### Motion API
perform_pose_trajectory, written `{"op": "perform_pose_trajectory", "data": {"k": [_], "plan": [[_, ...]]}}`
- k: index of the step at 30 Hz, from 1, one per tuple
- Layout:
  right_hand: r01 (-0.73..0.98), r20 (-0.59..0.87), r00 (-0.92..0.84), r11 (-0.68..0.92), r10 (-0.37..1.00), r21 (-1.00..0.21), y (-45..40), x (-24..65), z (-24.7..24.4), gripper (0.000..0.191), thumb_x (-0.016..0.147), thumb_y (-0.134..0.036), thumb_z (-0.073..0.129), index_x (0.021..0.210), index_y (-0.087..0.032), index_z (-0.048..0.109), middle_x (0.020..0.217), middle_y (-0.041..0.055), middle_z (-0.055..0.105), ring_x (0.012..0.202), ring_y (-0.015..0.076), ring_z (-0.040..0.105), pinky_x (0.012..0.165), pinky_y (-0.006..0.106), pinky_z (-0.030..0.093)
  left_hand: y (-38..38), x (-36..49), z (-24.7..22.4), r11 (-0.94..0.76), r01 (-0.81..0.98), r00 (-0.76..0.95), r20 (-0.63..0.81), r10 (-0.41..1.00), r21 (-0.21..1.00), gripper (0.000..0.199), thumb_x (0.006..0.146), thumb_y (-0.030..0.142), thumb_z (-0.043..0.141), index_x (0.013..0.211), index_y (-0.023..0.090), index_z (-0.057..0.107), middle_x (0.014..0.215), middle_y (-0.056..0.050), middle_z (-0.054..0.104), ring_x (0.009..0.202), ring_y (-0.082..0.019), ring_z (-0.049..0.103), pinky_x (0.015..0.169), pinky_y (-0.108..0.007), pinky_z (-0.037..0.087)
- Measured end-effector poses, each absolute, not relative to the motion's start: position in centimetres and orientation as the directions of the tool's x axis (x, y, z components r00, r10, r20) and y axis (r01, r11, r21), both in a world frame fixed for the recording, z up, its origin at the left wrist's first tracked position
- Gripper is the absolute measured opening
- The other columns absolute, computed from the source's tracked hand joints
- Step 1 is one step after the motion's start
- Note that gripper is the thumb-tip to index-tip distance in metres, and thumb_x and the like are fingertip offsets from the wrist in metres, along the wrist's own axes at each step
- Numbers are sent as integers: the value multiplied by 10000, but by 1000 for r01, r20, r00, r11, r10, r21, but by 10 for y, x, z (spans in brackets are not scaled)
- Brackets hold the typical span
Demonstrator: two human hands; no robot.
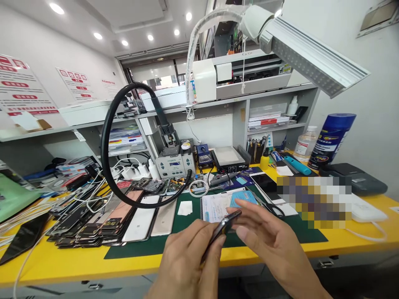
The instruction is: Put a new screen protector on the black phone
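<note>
A dark smartphone point(225, 224), seen nearly edge-on and tilted, is held above the front of the green mat point(137, 250). My left hand point(190, 253) is closed round its near end, thumb along one side. Close to the phone's upper end, my right hand point(274, 241) has its fingers stretched and spread; the index finger passes behind the phone's top edge, and whether it touches I cannot tell. Behind the hands lie a notebook with writing point(212, 207) and a light blue card point(241, 200). The phone's screen is not visible from this angle.
Stacks of phone parts point(93, 224) and two phone backs, one white point(140, 222), lie to the left. A thick black hose point(104, 137) loops from the grey hot-air station point(174, 166). A white phone point(264, 187), a blue spray can point(332, 139) and a black case point(355, 178) stand right.
</note>
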State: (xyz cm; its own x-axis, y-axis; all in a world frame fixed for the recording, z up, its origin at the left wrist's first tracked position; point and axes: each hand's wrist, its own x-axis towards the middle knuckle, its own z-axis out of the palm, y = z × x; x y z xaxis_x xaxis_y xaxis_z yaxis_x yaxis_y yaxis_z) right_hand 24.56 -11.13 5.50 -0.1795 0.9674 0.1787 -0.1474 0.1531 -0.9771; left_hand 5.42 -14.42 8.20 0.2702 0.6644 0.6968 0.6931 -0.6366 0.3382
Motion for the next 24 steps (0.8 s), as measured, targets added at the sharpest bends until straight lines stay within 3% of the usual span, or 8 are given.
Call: {"op": "perform_pose_trajectory", "data": {"k": [2, 4, 9, 12, 18, 24], "plan": [[-114, 237, -169, 220, 957, -969, -112, 247, 57, 519, 921, -408, 733, 1403, -272, 595, 1327, 103, 676, 1226, 272, 638, 1050, 384, 535, -141, 54, 85, -675, 734, 375, 787, 490, 70, 248, 911, 79, 595, 1145, 116, 668, 971, -85, 763, 750, -161, 714, 609, -249, 550], [-67, 301, -120, 295, 946, -953, -116, 248, 59, 480, 950, -407, 685, 1402, -269, 598, 1317, 104, 668, 1224, 275, 626, 1038, 376, 530, -138, 55, 88, -642, 757, 451, 808, 379, -122, 278, 877, 59, 607, 1148, 62, 669, 997, -110, 780, 763, -188, 735, 620, -279, 579], [53, 518, -28, 519, 855, -853, -123, 249, 61, 331, 1029, -330, 526, 1324, -276, 665, 917, 44, 684, 788, 198, 673, 778, 310, 577, -134, 52, 95, -524, 767, 582, 746, 324, -371, 432, 797, 17, 534, 1205, 21, 675, 1172, -148, 755, 933, -314, 764, 668, -373, 629], [96, 623, -104, 631, 775, -770, -122, 245, 64, 307, 1021, -251, 535, 1277, -296, 699, 810, 13, 679, 682, 164, 657, 692, 270, 571, -133, 50, 96, -509, 754, 618, 714, 331, -416, 451, 787, 24, 513, 1203, 24, 686, 1209, -140, 738, 941, -328, 766, 644, -378, 639], [167, 738, -158, 754, 656, -635, -117, 235, 71, 291, 946, -129, 644, 1187, -267, 731, 900, 22, 774, 643, 147, 696, 599, 225, 573, -132, 50, 91, -550, 731, 629, 711, 314, -404, 395, 808, 54, 527, 1162, 11, 697, 1149, -161, 757, 916, -307, 775, 588, -347, 642], [130, 720, -263, 763, 642, -633, -109, 242, 61, 415, 933, -101, 652, 1283, -320, 692, 956, 11, 776, 765, 163, 735, 744, 249, 602, -131, 44, 87, -585, 723, 620, 718, 315, -368, 386, 791, 38, 538, 1141, 4, 698, 1118, -162, 767, 887, -287, 781, 592, -335, 639]]}}
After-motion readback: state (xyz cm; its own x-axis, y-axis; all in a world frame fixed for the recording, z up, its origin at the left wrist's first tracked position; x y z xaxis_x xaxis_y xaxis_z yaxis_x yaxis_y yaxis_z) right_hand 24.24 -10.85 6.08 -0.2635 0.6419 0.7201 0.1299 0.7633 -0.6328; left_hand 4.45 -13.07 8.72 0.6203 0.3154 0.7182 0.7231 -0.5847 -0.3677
